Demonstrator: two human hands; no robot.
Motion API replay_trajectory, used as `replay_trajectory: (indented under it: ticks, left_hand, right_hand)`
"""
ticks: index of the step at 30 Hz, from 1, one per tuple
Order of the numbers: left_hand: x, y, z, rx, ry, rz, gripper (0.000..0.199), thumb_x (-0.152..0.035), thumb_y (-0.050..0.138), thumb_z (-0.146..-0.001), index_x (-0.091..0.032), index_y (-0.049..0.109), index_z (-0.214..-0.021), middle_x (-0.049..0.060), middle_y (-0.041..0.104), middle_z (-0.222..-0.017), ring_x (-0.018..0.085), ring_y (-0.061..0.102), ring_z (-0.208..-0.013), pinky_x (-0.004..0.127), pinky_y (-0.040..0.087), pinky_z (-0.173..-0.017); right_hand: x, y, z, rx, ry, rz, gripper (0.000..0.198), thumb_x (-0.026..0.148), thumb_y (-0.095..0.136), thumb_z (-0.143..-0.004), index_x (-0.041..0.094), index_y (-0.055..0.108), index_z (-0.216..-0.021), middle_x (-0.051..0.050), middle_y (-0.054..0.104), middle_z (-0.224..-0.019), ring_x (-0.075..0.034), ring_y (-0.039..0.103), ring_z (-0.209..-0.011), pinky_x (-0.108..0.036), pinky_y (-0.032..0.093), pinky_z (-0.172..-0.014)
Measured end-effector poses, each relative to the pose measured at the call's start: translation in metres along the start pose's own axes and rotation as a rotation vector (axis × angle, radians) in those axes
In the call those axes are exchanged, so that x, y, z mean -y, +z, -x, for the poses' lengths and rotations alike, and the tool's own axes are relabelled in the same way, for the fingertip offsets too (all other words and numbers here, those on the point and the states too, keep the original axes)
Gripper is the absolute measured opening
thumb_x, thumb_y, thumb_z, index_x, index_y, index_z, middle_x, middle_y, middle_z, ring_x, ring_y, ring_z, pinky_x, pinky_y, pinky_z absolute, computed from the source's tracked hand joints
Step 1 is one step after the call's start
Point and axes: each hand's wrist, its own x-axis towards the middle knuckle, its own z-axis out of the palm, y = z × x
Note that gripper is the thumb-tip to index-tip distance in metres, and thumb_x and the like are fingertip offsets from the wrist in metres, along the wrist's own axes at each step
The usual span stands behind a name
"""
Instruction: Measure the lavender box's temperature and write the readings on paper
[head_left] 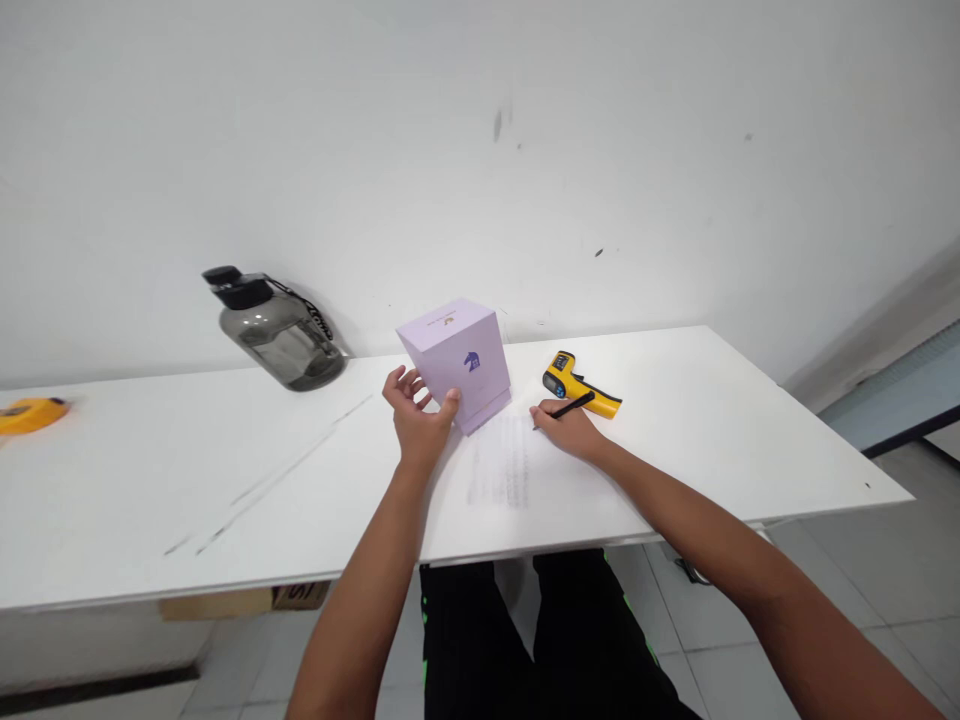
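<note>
My left hand [421, 415] grips the lower left side of a lilac box [480, 375], its thumb on the front face and its fingers around the side. The box bears a dark blue horse-head mark and a small gold print on top. In my right hand [568, 425] is a black pen [574, 405], its tip pointing down at a white sheet of paper [551, 480]. Rows of blurred marks, too small to read, cover part of the sheet. Just beyond my right hand lies a yellow and black infrared thermometer [600, 403].
A grey see-through water bottle [281, 335] with a black cap stands at the back left by the wall. At the far left edge of the white table [187, 450] is a yellow tool [30, 414], partly cut off. A cardboard box [217, 604] shows below the table.
</note>
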Motion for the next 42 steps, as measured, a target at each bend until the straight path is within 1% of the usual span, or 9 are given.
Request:
replay_trajectory:
  ticks: [5, 8, 15, 19, 23, 29, 34, 37, 42]
  left_hand:
    - [0.0005, -0.0011, -0.0008, 0.009, -0.008, 0.020, 0.084, -0.040, 0.082, -0.072, -0.032, 0.035, -0.140, 0.010, 0.056, -0.138, 0.023, 0.064, -0.122, 0.040, 0.058, -0.097]
    - [-0.0003, -0.0015, -0.0013, -0.014, -0.018, 0.022, 0.082, -0.038, 0.082, -0.071, -0.032, 0.035, -0.139, 0.011, 0.055, -0.138, 0.023, 0.064, -0.122, 0.039, 0.058, -0.097]
    - [-0.0045, -0.0021, -0.0013, -0.021, -0.008, 0.021, 0.078, -0.036, 0.080, -0.071, -0.032, 0.035, -0.135, 0.010, 0.055, -0.137, 0.022, 0.064, -0.120, 0.039, 0.059, -0.097]
    - [-0.0078, -0.0006, 0.0004, -0.018, -0.012, 0.013, 0.068, -0.036, 0.081, -0.071, -0.031, 0.036, -0.122, 0.008, 0.055, -0.136, 0.020, 0.063, -0.118, 0.040, 0.058, -0.098]
    - [-0.0093, 0.0000, -0.0003, -0.029, -0.018, 0.030, 0.064, -0.036, 0.080, -0.070, -0.030, 0.033, -0.113, 0.006, 0.057, -0.132, 0.019, 0.064, -0.113, 0.042, 0.059, -0.097]
    - [-0.0063, -0.0016, -0.0033, -0.091, 0.002, 0.071, 0.063, -0.033, 0.080, -0.067, -0.030, 0.032, -0.109, 0.007, 0.056, -0.133, 0.019, 0.065, -0.113, 0.038, 0.060, -0.090]
    - [-0.0065, 0.0006, -0.0004, -0.063, 0.002, 0.009, 0.064, -0.033, 0.082, -0.065, -0.029, 0.033, -0.105, 0.007, 0.056, -0.133, 0.020, 0.063, -0.117, 0.043, 0.057, -0.098]
    - [-0.0067, 0.0007, 0.0001, -0.078, 0.014, 0.001, 0.062, -0.033, 0.082, -0.065, -0.029, 0.033, -0.103, 0.006, 0.056, -0.131, 0.020, 0.063, -0.115, 0.042, 0.057, -0.097]
    - [-0.0030, -0.0021, -0.0026, -0.120, 0.073, 0.041, 0.060, -0.034, 0.080, -0.065, -0.029, 0.033, -0.103, 0.007, 0.053, -0.134, 0.021, 0.060, -0.121, 0.040, 0.056, -0.094]
  right_hand:
    - [0.0000, -0.0001, 0.0003, -0.031, 0.000, 0.004, 0.038, 0.047, 0.050, -0.090, 0.025, 0.044, -0.059, -0.001, 0.056, -0.063, -0.019, 0.054, -0.068, -0.032, 0.043, -0.066]
    - [-0.0009, -0.0005, 0.0001, -0.046, -0.004, 0.001, 0.039, 0.048, 0.049, -0.090, 0.025, 0.040, -0.059, 0.000, 0.054, -0.062, -0.020, 0.053, -0.068, -0.032, 0.042, -0.065]
    - [-0.0008, -0.0009, 0.0000, -0.029, 0.010, 0.006, 0.039, 0.049, 0.049, -0.090, 0.025, 0.043, -0.060, -0.001, 0.053, -0.062, -0.020, 0.053, -0.069, -0.033, 0.042, -0.066]
    - [-0.0003, -0.0015, 0.0008, -0.037, 0.016, 0.014, 0.039, 0.050, 0.049, -0.091, 0.025, 0.044, -0.061, -0.001, 0.055, -0.064, -0.020, 0.053, -0.069, -0.033, 0.042, -0.066]
    - [-0.0014, -0.0019, 0.0001, -0.033, 0.015, 0.023, 0.037, 0.049, 0.049, -0.091, 0.025, 0.048, -0.064, -0.001, 0.058, -0.067, -0.021, 0.056, -0.072, -0.033, 0.043, -0.067]
    - [-0.0041, -0.0011, -0.0014, -0.029, 0.002, 0.041, 0.039, 0.051, 0.047, -0.091, 0.025, 0.044, -0.062, 0.000, 0.054, -0.064, -0.021, 0.054, -0.070, -0.033, 0.040, -0.065]
    - [-0.0024, -0.0009, -0.0002, -0.039, 0.000, 0.020, 0.039, 0.051, 0.047, -0.091, 0.025, 0.043, -0.062, 0.001, 0.051, -0.063, -0.020, 0.052, -0.068, -0.033, 0.039, -0.065]
    - [-0.0011, -0.0009, 0.0003, -0.045, -0.002, 0.006, 0.040, 0.050, 0.048, -0.091, 0.025, 0.042, -0.060, 0.001, 0.051, -0.062, -0.019, 0.051, -0.068, -0.033, 0.040, -0.066]
    - [-0.0007, -0.0009, 0.0001, -0.038, 0.002, 0.001, 0.040, 0.050, 0.049, -0.090, 0.025, 0.041, -0.060, 0.001, 0.051, -0.061, -0.019, 0.051, -0.067, -0.032, 0.040, -0.065]
